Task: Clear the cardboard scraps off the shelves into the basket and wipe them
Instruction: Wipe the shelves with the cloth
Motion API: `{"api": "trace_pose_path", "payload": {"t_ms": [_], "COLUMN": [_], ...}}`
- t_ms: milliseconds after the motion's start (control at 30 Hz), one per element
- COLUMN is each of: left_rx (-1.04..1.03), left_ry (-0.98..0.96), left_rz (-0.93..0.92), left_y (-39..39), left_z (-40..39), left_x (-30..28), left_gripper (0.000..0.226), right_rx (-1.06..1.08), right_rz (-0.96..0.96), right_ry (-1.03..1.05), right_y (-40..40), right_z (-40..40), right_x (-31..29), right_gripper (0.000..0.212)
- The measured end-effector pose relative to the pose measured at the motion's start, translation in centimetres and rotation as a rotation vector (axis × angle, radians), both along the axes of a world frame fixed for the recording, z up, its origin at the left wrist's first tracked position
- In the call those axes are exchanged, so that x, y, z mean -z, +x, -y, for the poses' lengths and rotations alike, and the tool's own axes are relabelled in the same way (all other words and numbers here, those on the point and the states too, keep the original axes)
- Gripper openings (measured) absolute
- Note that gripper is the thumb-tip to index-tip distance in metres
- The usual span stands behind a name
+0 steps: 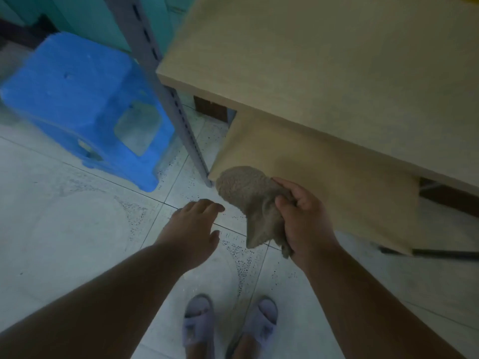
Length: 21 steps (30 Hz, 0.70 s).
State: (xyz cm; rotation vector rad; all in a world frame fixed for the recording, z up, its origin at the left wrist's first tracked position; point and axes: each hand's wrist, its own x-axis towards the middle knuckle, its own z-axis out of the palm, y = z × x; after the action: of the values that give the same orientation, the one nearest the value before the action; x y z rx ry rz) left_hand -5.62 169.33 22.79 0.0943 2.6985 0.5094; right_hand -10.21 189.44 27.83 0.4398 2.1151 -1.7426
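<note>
My right hand (305,218) grips a bunched grey-brown cloth (248,195) just in front of the lower shelf's near left corner. That lower shelf (324,182) is a tan board with a bare surface. The upper shelf (324,60) above it is a wider tan board, also bare where I see it. My left hand (191,229) hovers over the floor to the left of the cloth, fingers spread and relaxed, holding nothing. No cardboard scraps and no basket show in this view.
A grey slotted metal upright (181,120) stands at the shelves' left corner. A blue plastic stool (85,104) sits on the tiled floor (64,229) to the left. My feet in grey slippers (228,325) are below.
</note>
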Motion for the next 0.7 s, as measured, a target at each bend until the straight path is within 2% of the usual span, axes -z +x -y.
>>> {"api": "trace_pose_path", "payload": {"t_ms": [267, 300, 367, 467, 600, 700], "left_rx": [0.085, 0.106, 0.120, 0.095, 0.083, 0.060], "left_ry": [-0.095, -0.106, -0.112, -0.113, -0.143, -0.144], "left_rz": [0.094, 0.091, 0.066, 0.001, -0.058, -0.115], "left_y": [-4.8, -5.5, -6.9, -9.0, -11.8, -12.1], "left_z": [-3.4, -3.5, -3.1, -2.3, -0.4, 1.8], "left_x": [11.9, 13.7, 17.1, 21.4, 26.7, 29.7], "left_gripper": [0.060, 0.061, 0.060, 0.060, 0.066, 0.067], "right_rx": [0.263, 0.280, 0.258, 0.145, -0.069, -0.463], "right_rz": [0.212, 0.169, 0.027, -0.242, -0.534, -0.513], "right_ry": [-0.211, -0.181, 0.006, 0.316, 0.524, 0.565], "right_y": [-2.1, -2.7, -4.3, -7.2, -11.4, -13.1], "right_z": [-2.5, -2.6, -2.3, -1.5, 1.1, 4.1], "right_x": [12.6, 14.3, 17.8, 21.7, 27.4, 33.2], "right_gripper": [0.032, 0.031, 0.032, 0.037, 0.040, 0.048]}}
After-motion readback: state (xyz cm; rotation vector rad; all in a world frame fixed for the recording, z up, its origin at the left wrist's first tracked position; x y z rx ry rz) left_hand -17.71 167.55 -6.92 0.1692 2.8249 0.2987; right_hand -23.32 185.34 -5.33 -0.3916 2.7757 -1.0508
